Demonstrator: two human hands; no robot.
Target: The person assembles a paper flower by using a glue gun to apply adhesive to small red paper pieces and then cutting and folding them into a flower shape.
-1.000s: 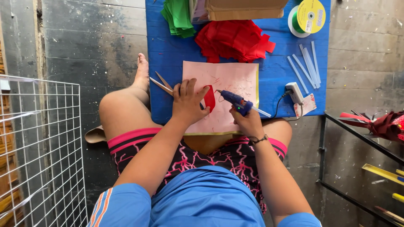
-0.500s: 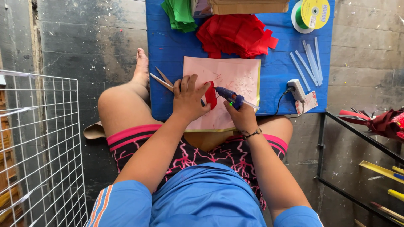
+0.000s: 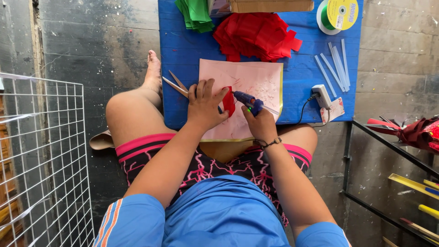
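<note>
From the head view, the left hand (image 3: 206, 105) pinches a small red piece (image 3: 229, 101) over the pink sheet (image 3: 256, 82) on the blue tabletop (image 3: 183, 50). The right hand (image 3: 261, 123), closed around the glue gun (image 3: 247, 100), has brought its nozzle closer, now touching the piece, so gluing seems underway.

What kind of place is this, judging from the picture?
Probably a small home craft workshop on a bare concrete floor. A low blue board bears cut red pieces, glue sticks and a tape roll; the right hand holds a glue gun.

Floor-level craft workshop: glue sticks (image 3: 336, 61), cut red fabric (image 3: 256, 34).
</note>
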